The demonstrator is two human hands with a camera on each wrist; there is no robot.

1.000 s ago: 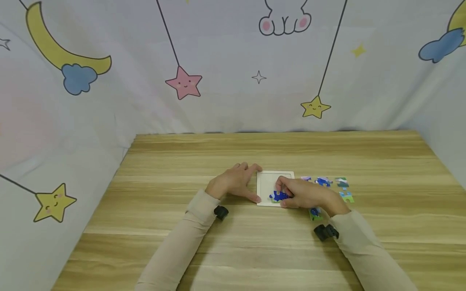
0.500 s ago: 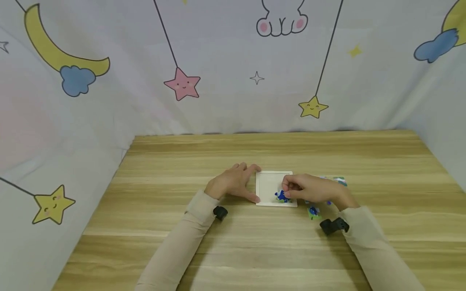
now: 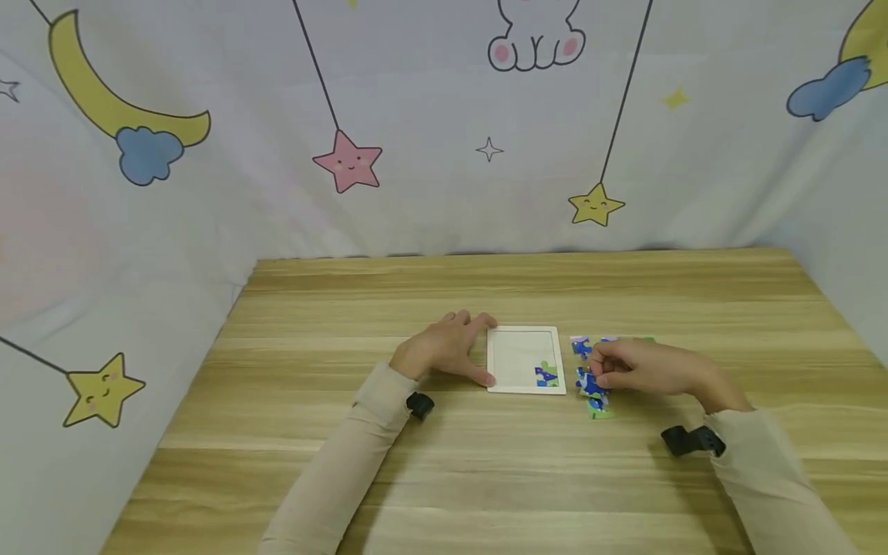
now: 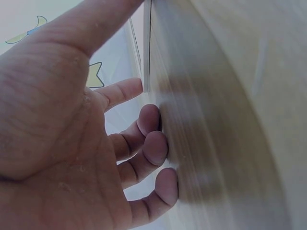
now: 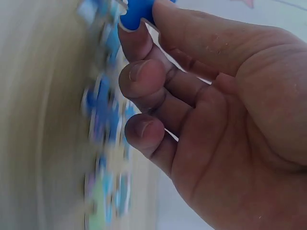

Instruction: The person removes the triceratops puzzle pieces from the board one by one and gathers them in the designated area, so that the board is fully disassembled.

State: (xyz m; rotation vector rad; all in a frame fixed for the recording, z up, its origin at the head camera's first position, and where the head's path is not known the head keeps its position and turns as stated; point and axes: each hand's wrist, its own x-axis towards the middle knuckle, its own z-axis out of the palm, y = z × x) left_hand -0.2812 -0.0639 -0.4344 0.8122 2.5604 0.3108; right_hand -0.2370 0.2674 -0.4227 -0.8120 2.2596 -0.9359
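Observation:
A square white puzzle tray [image 3: 512, 356] lies on the table, with purple, blue and green puzzle piecework [image 3: 546, 375] in its lower right corner. My left hand [image 3: 447, 347] is spread along the tray's left side. Its thumb and index finger touch the two left corners; the other fingers rest loosely bent in the left wrist view. Just right of the tray, my right hand [image 3: 648, 366] pinches a blue puzzle piece [image 5: 136, 13] between thumb and fingers, over the loose pieces. How high it is above them cannot be told. The hand hides part of that group.
Loose puzzle pieces lie right of the tray: a blue and lilac one [image 3: 580, 347] at the back and a blue and green one [image 3: 599, 408] in front. The wooden table [image 3: 388, 293] meets a printed white curtain [image 3: 430, 193] behind.
My right hand has moved right, from over the tray to the loose pieces. The piecework in the tray's lower right corner is now uncovered. The left hand keeps its place.

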